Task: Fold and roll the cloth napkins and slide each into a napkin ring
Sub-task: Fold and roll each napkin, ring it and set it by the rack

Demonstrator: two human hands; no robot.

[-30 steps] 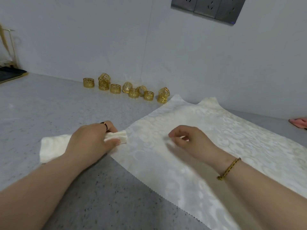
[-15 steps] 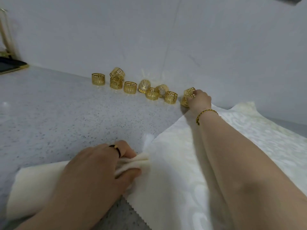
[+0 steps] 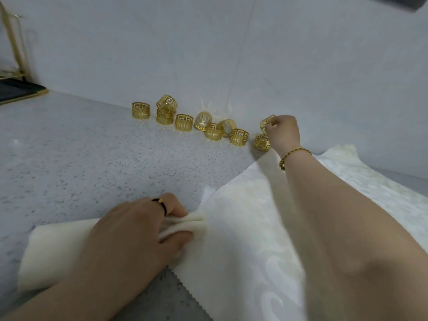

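The left hand (image 3: 129, 228) is lying at 7 o'clock on the worktop (image 3: 81, 158). Its grip is squeezing the end of the roll (image 3: 58, 246), a rolled-up napkin, between the thumb and the fingers. The roll is lying flat on the worktop and running out toward 8 o'clock under the hand. Its squeezed end is touching the edge of the flat napkin (image 3: 243, 251), which is spreading from 5 o'clock up to 2 o'clock.

The right hand (image 3: 282, 133) is reaching over the flat napkin to 1 o'clock, close to the wall (image 3: 324, 66). Its grip is pinching a gold ring (image 3: 266, 122) and holding it just above a second ring (image 3: 261, 142) on the worktop. More rings (image 3: 184, 122) are sitting in a row by the wall, going toward 11 o'clock. One of them is sitting on top of another.
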